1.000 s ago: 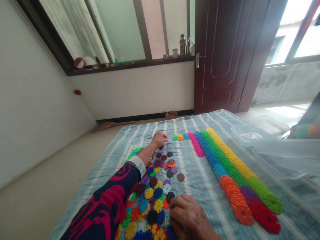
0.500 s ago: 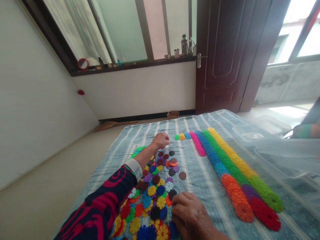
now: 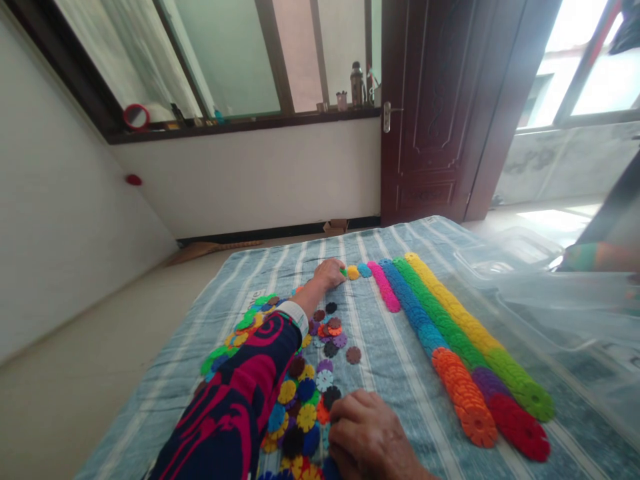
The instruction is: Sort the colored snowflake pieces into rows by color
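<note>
My left hand [image 3: 330, 273] reaches to the far part of the bed-like striped cloth. Its fingers are pinched at a small green notched plastic disc [image 3: 343, 272], which they partly cover. Right beside it lie a yellow disc [image 3: 353, 272] and a blue disc [image 3: 365, 270], in line with a short pink row [image 3: 385, 287]. Close to me, my right hand [image 3: 373, 433] rests at the edge of a mixed pile of discs [image 3: 306, 417], fingers curled down; their tips are hidden. My left sleeve covers part of the pile.
Long overlapping rows of discs run toward me: blue to orange [image 3: 465, 400], green to red [image 3: 517, 423], yellow to light green [image 3: 530, 393]. Clear plastic boxes [image 3: 560, 307] stand at the right, near a blurred person's arm [image 3: 607, 257]. Striped cloth [image 3: 400, 360] lies beneath.
My left hand has moved forward and right, from beside the green disc onto it. My right hand stays by the pile. The whole view has shifted slightly.
</note>
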Available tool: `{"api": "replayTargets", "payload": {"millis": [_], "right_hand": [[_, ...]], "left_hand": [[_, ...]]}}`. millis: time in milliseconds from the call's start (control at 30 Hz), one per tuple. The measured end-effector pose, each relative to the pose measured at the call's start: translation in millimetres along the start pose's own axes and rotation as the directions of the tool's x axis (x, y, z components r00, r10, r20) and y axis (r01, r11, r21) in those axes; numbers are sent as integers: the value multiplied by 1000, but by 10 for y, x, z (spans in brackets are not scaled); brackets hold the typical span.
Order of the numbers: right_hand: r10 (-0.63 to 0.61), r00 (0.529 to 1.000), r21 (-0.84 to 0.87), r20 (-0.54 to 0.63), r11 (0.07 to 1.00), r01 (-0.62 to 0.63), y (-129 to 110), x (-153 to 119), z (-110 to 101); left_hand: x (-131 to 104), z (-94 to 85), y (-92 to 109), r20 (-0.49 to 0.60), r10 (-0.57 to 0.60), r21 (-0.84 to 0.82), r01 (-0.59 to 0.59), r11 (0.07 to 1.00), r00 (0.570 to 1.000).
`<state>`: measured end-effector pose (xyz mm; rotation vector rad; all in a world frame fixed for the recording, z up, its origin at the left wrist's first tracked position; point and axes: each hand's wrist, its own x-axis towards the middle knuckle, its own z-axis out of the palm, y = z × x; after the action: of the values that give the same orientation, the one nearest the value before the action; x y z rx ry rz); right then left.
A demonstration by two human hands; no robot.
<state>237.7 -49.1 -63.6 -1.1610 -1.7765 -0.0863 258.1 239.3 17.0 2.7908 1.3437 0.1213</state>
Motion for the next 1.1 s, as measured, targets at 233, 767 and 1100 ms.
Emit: {"api": "replayTargets", "payload": {"millis": [233, 767, 1100], "right_hand": [[11, 1000, 2, 23, 1000, -11, 2, -13, -5], [98, 988, 80, 118, 991, -108, -100, 18, -140], [116, 979, 59, 167, 990, -128, -137, 17, -183]], "left_hand": [[1, 17, -32, -20, 58, -1, -58, 998, 998], [-319, -305, -311, 114, 89, -38, -85, 996, 989], [-1464, -500, -559, 422, 182, -79, -164, 983, 888]]}}
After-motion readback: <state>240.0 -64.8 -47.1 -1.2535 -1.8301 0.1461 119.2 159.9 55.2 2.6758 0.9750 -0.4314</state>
